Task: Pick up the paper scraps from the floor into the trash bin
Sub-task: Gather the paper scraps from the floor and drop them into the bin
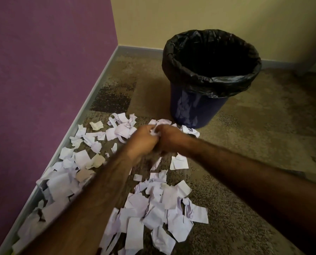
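Reaching out low over the floor, both bare forearms meet near the middle of the head view. The left hand [144,138] and the right hand [169,138] are pressed knuckle to knuckle, the fingers of each curled in around a small wad of scraps [155,132]. Only a bit of white paper shows between them, so how much they hold is hard to tell.

The rest of the paper scraps [164,205] lie on the carpet [245,144]. One thick patch sits near, under and between the arms. A second band runs along the left side against the baseboard [91,100]. A looser scatter lies farther off, just beyond the hands. Most pieces are white or pale lilac, torn and crumpled, and a few on the left are beige.

The trash bin [195,107] stands upright on the carpet beyond the hands and a little to the right, close to the far corner. It is dark blue, with a black bag [208,83] folded over its rim, and its inside is too dark to see into. A few scraps lie just beside its base.

A purple wall [43,70] rises on the left, and a yellow wall [190,15] stands at the far side behind the bin.
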The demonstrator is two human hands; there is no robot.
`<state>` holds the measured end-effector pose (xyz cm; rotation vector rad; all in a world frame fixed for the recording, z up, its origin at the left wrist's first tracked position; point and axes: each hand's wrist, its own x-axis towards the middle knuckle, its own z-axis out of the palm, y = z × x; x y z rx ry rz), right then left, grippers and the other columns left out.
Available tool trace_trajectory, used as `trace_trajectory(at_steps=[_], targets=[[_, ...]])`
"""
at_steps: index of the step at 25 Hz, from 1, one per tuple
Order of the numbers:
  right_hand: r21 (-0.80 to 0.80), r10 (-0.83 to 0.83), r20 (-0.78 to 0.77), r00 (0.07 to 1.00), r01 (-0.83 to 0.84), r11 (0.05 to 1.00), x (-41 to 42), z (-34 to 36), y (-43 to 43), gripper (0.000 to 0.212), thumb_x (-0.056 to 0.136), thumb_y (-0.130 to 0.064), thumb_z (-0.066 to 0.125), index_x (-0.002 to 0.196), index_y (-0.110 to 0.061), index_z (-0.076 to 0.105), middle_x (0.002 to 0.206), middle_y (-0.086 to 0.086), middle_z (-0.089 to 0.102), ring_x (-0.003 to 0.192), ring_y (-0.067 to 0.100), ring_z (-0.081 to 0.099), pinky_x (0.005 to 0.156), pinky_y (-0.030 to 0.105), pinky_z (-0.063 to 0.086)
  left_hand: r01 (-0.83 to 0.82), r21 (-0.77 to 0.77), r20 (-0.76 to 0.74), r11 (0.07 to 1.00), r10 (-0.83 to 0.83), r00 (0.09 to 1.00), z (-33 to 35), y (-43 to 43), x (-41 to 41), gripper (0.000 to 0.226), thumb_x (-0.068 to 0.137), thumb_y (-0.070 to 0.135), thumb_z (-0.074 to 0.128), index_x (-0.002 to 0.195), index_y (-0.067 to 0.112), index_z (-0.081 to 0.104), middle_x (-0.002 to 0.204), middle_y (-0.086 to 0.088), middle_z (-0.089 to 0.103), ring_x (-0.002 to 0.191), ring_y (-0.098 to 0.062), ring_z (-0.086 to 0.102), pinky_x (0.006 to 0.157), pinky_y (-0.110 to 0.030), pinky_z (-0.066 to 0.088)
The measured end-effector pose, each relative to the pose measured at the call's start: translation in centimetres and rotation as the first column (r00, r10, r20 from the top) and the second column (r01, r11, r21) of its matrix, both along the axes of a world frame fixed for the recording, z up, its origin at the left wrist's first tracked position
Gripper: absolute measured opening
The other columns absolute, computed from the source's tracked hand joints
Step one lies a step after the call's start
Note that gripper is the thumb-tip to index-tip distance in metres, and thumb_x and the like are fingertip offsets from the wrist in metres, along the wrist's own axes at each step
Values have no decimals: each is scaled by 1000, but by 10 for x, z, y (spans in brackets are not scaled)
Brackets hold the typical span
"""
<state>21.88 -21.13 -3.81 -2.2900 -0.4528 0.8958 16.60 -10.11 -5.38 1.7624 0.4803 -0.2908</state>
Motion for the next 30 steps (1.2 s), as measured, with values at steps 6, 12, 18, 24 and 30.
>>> trace_trajectory(at_steps=[6, 12, 18, 24, 30], targets=[[-35, -5, 386, 923, 20, 999, 58, 164, -25, 15, 81, -5, 76, 94, -11, 71, 82, 8, 73, 64, 12, 73, 59, 27, 62, 7, -79, 369, 997, 22, 929, 146, -20, 71, 18, 99, 15, 58, 113, 16, 68, 108, -9, 74, 95, -24, 71, 79, -39, 62], [54, -221, 623, 751, 240, 969, 108, 168, -67, 26, 77, -32, 77, 90, -12, 69, 72, 6, 69, 79, 29, 72, 71, 32, 60, 37, -113, 409, 993, 13, 912, 164, -50, 143, 55, 83, 8, 65, 137, 9, 54, 131, -13, 63, 107, -30, 69, 92, -50, 59], [190, -349, 782, 516, 335, 923, 110, 153, -73, 28, 77, -14, 72, 103, -4, 70, 101, 11, 71, 89, 26, 67, 77, 35, 56, 59, 39, 475, 997, -71, 877, 152, -48, 141, 59, 93, 22, 62, 149, 19, 44, 136, 6, 58, 112, -11, 60, 83, -29, 56], [181, -328, 828, 455, 338, 924, 103, 139, -52, 20, 81, -13, 67, 99, -8, 70, 99, 10, 70, 87, 25, 64, 68, 28, 45, 93, 163, 527, 982, -166, 834, 131, -37, 138, 50, 96, 11, 57, 145, 13, 50, 140, -1, 61, 126, -8, 57, 105, -25, 48], [343, -436, 797, 417, 282, 896, 87, 128, -22, 19, 87, -8, 52, 96, -9, 70, 90, 0, 66, 80, 16, 62, 65, 31, 50, -76, 383, 618, 921, -194, 762, 120, -23, 108, 39, 95, 6, 48, 130, 18, 62, 118, 5, 68, 109, -8, 62, 82, -10, 46]])
